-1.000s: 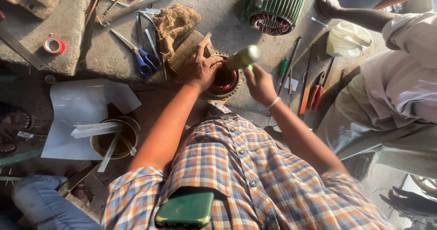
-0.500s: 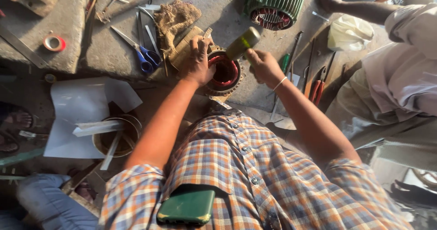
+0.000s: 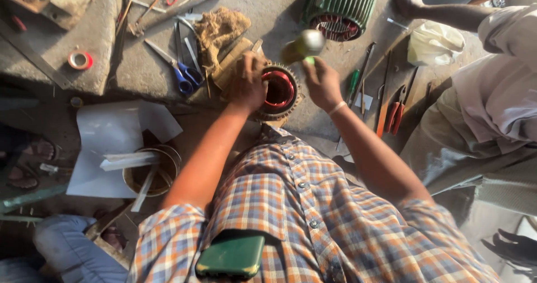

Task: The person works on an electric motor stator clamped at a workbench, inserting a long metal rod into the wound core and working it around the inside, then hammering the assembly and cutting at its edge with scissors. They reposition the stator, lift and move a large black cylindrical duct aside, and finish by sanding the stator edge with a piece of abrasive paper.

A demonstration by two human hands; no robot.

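Note:
A round motor stator (image 3: 279,90) with red-brown copper windings lies on the concrete floor in front of me. My left hand (image 3: 249,81) rests on its left rim, fingers curled over the edge. My right hand (image 3: 321,81) grips the handle of a mallet (image 3: 305,43), whose blurred pale-green head hangs above the stator's upper right. A wooden block (image 3: 232,59) lies just left of my left hand.
Blue-handled scissors (image 3: 182,73), a rag (image 3: 218,25), a red tape roll (image 3: 80,60), a green finned motor housing (image 3: 341,6), red pliers (image 3: 396,112) and a screwdriver (image 3: 353,84) lie around. A seated person in white (image 3: 492,104) is at right. White paper (image 3: 112,132) and a tin (image 3: 151,171) sit at left.
My right hand has swung the mallet, whose head has shifted from upper right of the stator to more directly above it. The left hand stays on the stator's rim.

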